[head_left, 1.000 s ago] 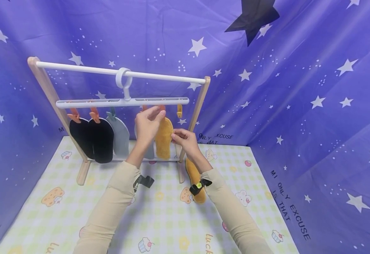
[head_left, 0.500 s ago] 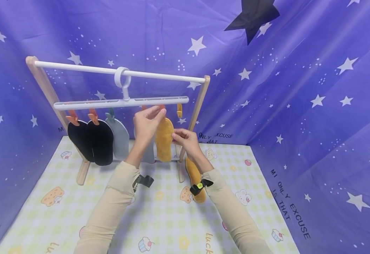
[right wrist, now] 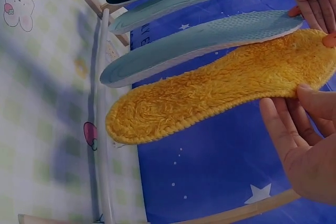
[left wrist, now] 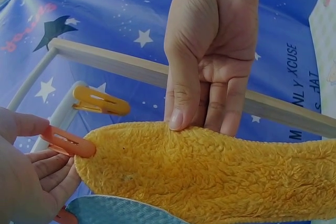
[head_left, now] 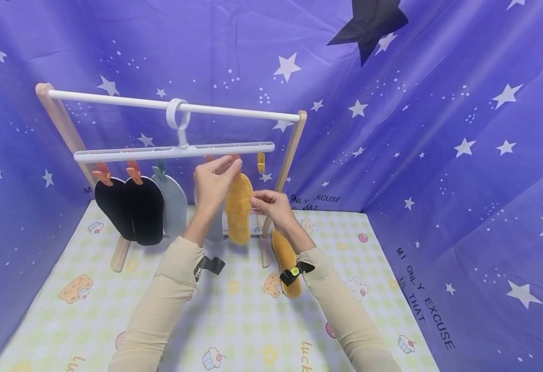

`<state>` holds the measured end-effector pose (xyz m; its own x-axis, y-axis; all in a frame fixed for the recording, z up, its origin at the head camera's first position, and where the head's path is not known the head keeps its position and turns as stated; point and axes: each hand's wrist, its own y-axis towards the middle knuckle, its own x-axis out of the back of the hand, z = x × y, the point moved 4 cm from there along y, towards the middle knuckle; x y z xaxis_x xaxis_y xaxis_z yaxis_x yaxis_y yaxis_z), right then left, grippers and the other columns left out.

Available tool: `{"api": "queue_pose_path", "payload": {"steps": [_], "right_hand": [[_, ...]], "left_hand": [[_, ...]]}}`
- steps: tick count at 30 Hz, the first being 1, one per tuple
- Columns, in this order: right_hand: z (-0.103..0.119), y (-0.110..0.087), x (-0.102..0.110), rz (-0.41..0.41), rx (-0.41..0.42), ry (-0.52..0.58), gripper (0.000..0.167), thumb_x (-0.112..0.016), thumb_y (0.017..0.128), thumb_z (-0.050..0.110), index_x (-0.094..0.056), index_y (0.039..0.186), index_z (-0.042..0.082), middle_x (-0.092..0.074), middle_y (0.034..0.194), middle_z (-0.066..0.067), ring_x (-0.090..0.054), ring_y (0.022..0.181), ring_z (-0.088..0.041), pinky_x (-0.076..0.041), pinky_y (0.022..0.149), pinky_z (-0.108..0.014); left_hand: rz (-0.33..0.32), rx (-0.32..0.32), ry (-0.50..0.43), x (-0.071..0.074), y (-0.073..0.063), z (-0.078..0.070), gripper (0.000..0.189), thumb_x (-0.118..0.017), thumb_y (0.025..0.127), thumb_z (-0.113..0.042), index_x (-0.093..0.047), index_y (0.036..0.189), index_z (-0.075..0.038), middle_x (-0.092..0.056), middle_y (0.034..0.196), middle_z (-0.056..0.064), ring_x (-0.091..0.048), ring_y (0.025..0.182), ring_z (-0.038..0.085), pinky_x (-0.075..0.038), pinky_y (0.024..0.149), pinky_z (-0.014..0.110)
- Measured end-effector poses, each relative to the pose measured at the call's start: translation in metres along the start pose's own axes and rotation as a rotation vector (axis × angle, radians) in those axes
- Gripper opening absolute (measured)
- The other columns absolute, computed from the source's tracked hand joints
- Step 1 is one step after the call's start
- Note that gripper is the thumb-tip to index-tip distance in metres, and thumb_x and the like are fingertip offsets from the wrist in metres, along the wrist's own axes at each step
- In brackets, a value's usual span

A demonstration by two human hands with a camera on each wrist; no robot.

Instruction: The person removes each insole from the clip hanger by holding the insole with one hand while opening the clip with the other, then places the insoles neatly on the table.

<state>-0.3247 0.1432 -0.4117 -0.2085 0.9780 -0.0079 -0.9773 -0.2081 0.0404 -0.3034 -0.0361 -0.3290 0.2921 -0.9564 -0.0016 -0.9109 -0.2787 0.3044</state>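
Observation:
A fuzzy yellow insole (head_left: 239,209) hangs below the white hanger (head_left: 174,151), its upper end in an orange clip (left wrist: 68,142). My left hand (head_left: 213,183) pinches that clip between thumb and fingers. With thumb and fingers, my right hand (right wrist: 310,140) holds the insole's side edge near its top. Just left of it hangs a grey-blue insole (right wrist: 199,45), partly behind my left hand in the head view. To the right, a yellow clip (head_left: 261,163) dangles from the hanger with nothing in it.
Two black insoles (head_left: 146,212) and another grey insole (head_left: 175,206) hang at the hanger's left. The hanger hooks over the white rod (head_left: 118,99) of a wooden rack. A second yellow insole (head_left: 283,251) lies on the checked cloth, partly under my right wrist.
The hanger's left end has swung slightly left and towards me, and the hung insoles moved with it. The yellow insole's lower end hangs lower in view. Both hands keep their hold.

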Motion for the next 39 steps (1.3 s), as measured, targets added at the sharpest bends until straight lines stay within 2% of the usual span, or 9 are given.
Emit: {"api": "queue_pose_path", "payload": {"steps": [2,8,11,16,23,31,39], "right_hand": [[-0.0005,0.0008,0.0003,0.006,-0.006,-0.001,0.028,-0.061,0.097,-0.008,-0.059,0.121,-0.021,-0.072,0.083,0.006,-0.071,0.077,-0.007,-0.064,0.085,-0.039],[-0.0009,0.0011,0.0001,0.030,-0.013,0.004,0.028,-0.060,0.097,-0.008,-0.058,0.122,-0.022,-0.072,0.082,0.006,-0.071,0.077,-0.008,-0.053,0.098,-0.061],[0.0001,0.0008,-0.0004,0.036,-0.018,0.010,0.029,-0.060,0.097,-0.008,-0.058,0.122,-0.022,-0.072,0.082,0.005,-0.071,0.077,-0.008,-0.049,0.100,-0.064],[0.0010,0.0011,-0.0007,0.039,-0.028,-0.003,0.029,-0.061,0.097,-0.007,-0.058,0.122,-0.021,-0.072,0.083,0.005,-0.071,0.079,-0.008,-0.054,0.098,-0.060],[0.0018,0.0004,-0.0004,0.043,-0.042,-0.002,0.029,-0.060,0.098,-0.007,-0.057,0.122,-0.022,-0.072,0.082,0.006,-0.070,0.078,-0.008,-0.055,0.097,-0.057],[0.0020,0.0005,-0.0004,0.043,-0.040,0.002,0.028,-0.060,0.098,-0.007,-0.058,0.122,-0.022,-0.072,0.083,0.006,-0.071,0.080,-0.008,-0.064,0.086,-0.040],[-0.0001,0.0011,0.0003,0.055,-0.038,0.001,0.028,-0.060,0.098,-0.007,-0.058,0.122,-0.022,-0.072,0.084,0.005,-0.071,0.080,-0.008,-0.061,0.091,-0.048]], "left_hand": [[0.003,-0.005,-0.010,0.0003,0.0005,0.0002,0.032,-0.079,0.090,-0.024,-0.077,0.114,-0.002,-0.076,0.110,0.017,-0.076,0.102,0.027,-0.062,0.087,0.032],[-0.004,-0.009,-0.015,0.0011,0.0013,0.0014,0.031,-0.080,0.089,-0.024,-0.078,0.112,-0.002,-0.077,0.108,0.017,-0.077,0.101,0.026,-0.063,0.087,0.032],[-0.010,0.000,-0.011,0.0016,0.0012,0.0014,0.032,-0.080,0.089,-0.025,-0.078,0.112,-0.002,-0.077,0.108,0.018,-0.077,0.101,0.026,-0.062,0.088,0.035],[-0.014,0.005,0.000,0.0019,0.0013,0.0012,0.033,-0.081,0.088,-0.026,-0.078,0.111,-0.003,-0.077,0.108,0.018,-0.077,0.101,0.027,-0.063,0.087,0.036],[-0.010,0.005,-0.017,0.0016,0.0025,0.0006,0.030,-0.081,0.087,-0.023,-0.078,0.109,-0.002,-0.077,0.106,0.018,-0.077,0.099,0.027,-0.062,0.082,0.027],[-0.020,0.035,-0.037,0.0026,0.0049,0.0001,0.027,-0.082,0.086,-0.018,-0.079,0.107,-0.001,-0.077,0.102,0.019,-0.077,0.098,0.029,-0.059,0.076,0.019],[-0.028,0.065,-0.026,0.0040,0.0039,-0.0014,0.029,-0.084,0.084,-0.021,-0.080,0.105,-0.002,-0.077,0.101,0.018,-0.077,0.096,0.029,-0.056,0.075,0.018]]}}
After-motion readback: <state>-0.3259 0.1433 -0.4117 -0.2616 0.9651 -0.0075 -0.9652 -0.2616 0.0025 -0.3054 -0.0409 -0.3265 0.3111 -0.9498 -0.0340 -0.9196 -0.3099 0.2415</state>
